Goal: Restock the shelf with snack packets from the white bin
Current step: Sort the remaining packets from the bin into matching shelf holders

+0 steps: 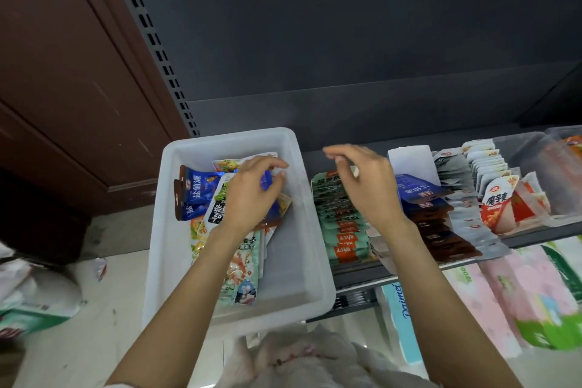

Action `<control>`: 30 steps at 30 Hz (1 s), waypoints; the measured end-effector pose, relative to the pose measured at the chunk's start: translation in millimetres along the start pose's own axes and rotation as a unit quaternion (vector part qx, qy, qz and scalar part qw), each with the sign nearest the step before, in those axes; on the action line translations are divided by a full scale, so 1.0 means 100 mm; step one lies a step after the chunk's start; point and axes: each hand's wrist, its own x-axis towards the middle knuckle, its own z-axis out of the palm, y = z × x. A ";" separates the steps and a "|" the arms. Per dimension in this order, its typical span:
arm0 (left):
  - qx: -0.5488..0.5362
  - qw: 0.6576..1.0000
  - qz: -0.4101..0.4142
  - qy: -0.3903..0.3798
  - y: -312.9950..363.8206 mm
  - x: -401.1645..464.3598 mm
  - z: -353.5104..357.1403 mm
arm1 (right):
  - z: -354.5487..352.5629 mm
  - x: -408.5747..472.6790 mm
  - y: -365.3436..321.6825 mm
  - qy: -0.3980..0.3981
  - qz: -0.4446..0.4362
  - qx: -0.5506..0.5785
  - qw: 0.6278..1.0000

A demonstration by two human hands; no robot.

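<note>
Both forearms are bare to the elbow. The left hand [248, 195] and right hand [368, 186] wear no gloves, rings or watch.

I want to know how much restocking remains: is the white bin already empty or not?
Not empty. The white bin holds several snack packets on its left side; its right side is bare.
</note>
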 end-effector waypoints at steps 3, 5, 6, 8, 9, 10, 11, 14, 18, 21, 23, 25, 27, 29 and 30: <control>0.021 0.996 -0.070 0.048 -0.18 -0.29 -0.25 | 0.30 -0.18 -0.36 -0.058 0.004 0.062 0.996; 0.068 0.986 -0.152 -0.012 -0.42 -0.46 -0.28 | 0.64 -0.27 -0.49 -0.204 0.044 0.018 0.978; 0.101 0.975 -0.187 -0.065 -0.54 -0.54 -0.26 | 0.81 -0.30 -0.53 -0.286 0.066 -0.034 0.956; 0.172 0.944 -0.217 -0.178 -0.70 -0.68 -0.20 | 1.13 -0.38 -0.54 -0.405 0.110 -0.118 0.900; 0.199 0.928 -0.224 -0.223 -0.73 -0.75 -0.17 | 1.26 -0.42 -0.54 -0.437 0.132 -0.139 0.879; 0.219 0.915 -0.228 -0.251 -0.74 -0.80 -0.15 | 1.38 -0.46 -0.53 -0.454 0.151 -0.147 0.866; 0.237 0.907 -0.226 -0.266 -0.74 -0.83 -0.13 | 1.49 -0.50 -0.51 -0.459 0.161 -0.145 0.861; 0.284 0.894 -0.203 -0.280 -0.71 -0.84 -0.08 | 1.75 -0.60 -0.51 -0.446 0.189 -0.095 0.869; 0.297 0.893 -0.179 -0.286 -0.72 -0.85 -0.05 | 1.91 -0.65 -0.52 -0.410 0.238 -0.060 0.878; 0.281 0.905 -0.169 -0.271 -0.78 -0.87 -0.09 | 1.91 -0.64 -0.53 -0.386 0.256 -0.070 0.884; 0.239 0.919 -0.173 -0.261 -0.82 -0.88 -0.15 | 1.85 -0.62 -0.51 -0.371 0.281 -0.035 0.884; 0.156 0.941 -0.189 -0.234 -0.83 -0.89 -0.21 | 1.72 -0.59 -0.47 -0.337 0.326 0.061 0.881; 0.063 0.957 -0.219 -0.177 -0.81 -0.91 -0.27 | 1.47 -0.56 -0.47 -0.284 0.375 0.173 0.865; -0.040 0.955 -0.258 -0.143 -0.73 -0.93 -0.32 | 1.15 -0.53 -0.50 -0.253 0.392 0.257 0.846; -0.103 0.946 -0.273 -0.142 -0.65 -0.93 -0.35 | 0.98 -0.51 -0.53 -0.242 0.381 0.283 0.846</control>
